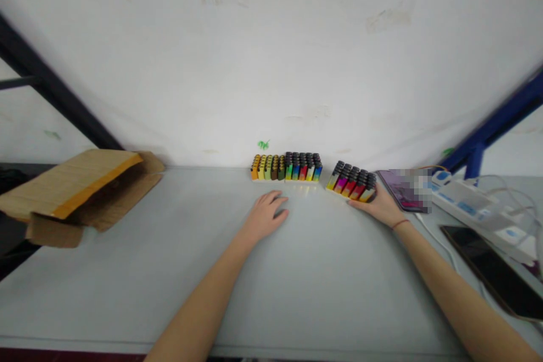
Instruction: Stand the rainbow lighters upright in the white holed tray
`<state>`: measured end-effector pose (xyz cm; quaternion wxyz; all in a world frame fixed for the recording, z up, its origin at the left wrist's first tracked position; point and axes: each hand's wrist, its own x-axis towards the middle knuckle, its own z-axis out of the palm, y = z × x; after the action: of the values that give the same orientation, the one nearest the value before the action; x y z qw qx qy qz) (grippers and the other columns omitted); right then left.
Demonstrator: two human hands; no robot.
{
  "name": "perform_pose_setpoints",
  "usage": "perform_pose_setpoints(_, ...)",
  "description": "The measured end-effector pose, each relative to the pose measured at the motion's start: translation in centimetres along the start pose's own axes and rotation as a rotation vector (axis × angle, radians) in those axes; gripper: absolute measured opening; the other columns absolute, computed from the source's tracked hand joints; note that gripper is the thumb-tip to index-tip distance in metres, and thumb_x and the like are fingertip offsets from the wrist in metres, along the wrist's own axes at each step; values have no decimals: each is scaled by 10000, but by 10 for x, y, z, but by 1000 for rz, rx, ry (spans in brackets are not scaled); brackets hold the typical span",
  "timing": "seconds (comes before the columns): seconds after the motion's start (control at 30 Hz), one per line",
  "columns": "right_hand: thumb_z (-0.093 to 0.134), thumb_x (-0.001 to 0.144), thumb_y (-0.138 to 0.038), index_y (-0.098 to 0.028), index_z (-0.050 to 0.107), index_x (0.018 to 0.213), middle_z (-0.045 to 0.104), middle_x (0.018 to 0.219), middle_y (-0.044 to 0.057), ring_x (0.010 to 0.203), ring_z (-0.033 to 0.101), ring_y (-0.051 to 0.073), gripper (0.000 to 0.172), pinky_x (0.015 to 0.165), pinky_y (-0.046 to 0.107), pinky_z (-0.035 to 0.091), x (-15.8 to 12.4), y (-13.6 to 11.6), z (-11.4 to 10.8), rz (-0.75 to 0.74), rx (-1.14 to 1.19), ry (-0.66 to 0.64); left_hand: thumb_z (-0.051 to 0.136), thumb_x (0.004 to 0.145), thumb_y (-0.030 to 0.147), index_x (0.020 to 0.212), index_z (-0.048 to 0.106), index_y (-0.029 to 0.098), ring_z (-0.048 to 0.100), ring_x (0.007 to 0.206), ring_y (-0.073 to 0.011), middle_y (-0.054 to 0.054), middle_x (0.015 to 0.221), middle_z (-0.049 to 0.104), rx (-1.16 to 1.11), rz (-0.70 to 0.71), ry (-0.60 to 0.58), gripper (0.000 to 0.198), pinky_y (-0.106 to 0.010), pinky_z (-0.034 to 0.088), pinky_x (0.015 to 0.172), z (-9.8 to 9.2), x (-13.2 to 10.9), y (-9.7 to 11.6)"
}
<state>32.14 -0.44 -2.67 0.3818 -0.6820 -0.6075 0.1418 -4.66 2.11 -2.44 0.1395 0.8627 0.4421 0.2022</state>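
At the back of the grey tabletop (322,283), near the white wall (271,56), stand three groups of upright lighters. The left tray of lighters (268,167), in orange, yellow and dark tones, sits right beside the middle tray of lighters (302,167), whose tops are black. The right tray of lighters (351,184) stands a little apart and at an angle. The right hand (379,206) has its grip closed around that tray's right end, thumb along the front, the other fingers mostly hidden. The left hand (266,216) is palm down in front of the left tray, its grip loosely open and empty. Past the right hand are a phone (396,186), a power strip (475,203) and a dark phone (487,271); on the far left lies an open cardboard box (76,181)
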Motion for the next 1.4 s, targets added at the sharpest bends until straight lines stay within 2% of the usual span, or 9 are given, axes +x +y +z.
perform_pose_setpoints(0.1,841,575,-589,-165,600,1156,716,1131,153,1017,683,352,759,922,509,543,-27,-2,-5,-43,-6,-33,611,883,363,1308,621,135,499,1333,-311,-177,1404,567,-35,23,-1,483,-466,352,1166,-1,0,4)
perform_pose_setpoints(0.2,846,589,-578,-175,603,1183,712,1160,136,1057,673,346,757,956,505,532,-52,-16,-2,-87,28,-96,701,801,499,1439,490,123,436,1392,-331,-197,1483,497,-138,85,-71,770,-483,320,1189,0,-2,14)
perform_pose_setpoints(0.33,859,614,-549,-179,545,1282,661,1273,147,1155,634,343,826,1009,509,501,-72,-43,17,-158,145,-236,820,615,604,1554,283,120,332,1464,-378,-234,1598,316,-306,159,-193,1185,-524,264,1213,4,-5,29)
perform_pose_setpoints(0.4,872,608,-542,-170,537,1290,646,1286,159,1178,618,347,846,1030,512,483,-76,-56,29,-198,179,-283,865,562,563,1557,262,113,330,1464,-391,-241,1594,320,-412,172,-182,1248,-526,260,1215,6,-4,33)
perform_pose_setpoints(0.63,880,614,-533,-183,502,1335,629,1301,143,1198,592,350,886,1056,522,449,-62,-84,58,-285,245,-347,865,591,451,1337,508,99,562,1249,-360,-184,1339,608,-633,1,-24,899,-493,426,1100,-3,-1,19)
perform_pose_setpoints(0.9,841,645,-589,-173,502,1314,623,1297,149,1191,583,348,857,1064,541,430,-57,-89,64,-296,251,-368,802,683,464,1279,518,145,605,1152,-330,-140,1224,656,-563,-37,18,734,-493,468,1031,-5,-1,16)
perform_pose_setpoints(1.1,797,675,-636,-183,408,1431,566,1395,163,1284,534,351,963,1106,524,407,-56,-94,55,-330,274,-423,784,681,481,1301,439,117,580,1190,-337,-172,1256,607,-535,-68,72,797,-492,455,1050,-7,-1,15)
perform_pose_setpoints(1.27,675,784,-666,-153,266,1522,430,1512,222,1391,418,385,987,1150,583,320,-48,-111,32,-325,104,-283,741,715,488,1200,492,141,635,1084,-286,-136,1169,654,-692,-65,-91,647,-447,519,964,-18,-1,6)
perform_pose_setpoints(1.4,647,837,-611,-157,427,1442,507,1447,206,1377,422,367,787,1154,574,313,-43,-144,26,-584,-81,-241,683,778,430,1178,550,173,639,1047,-239,-84,1135,686,-722,-31,-197,494,-402,515,960,-22,-1,2)
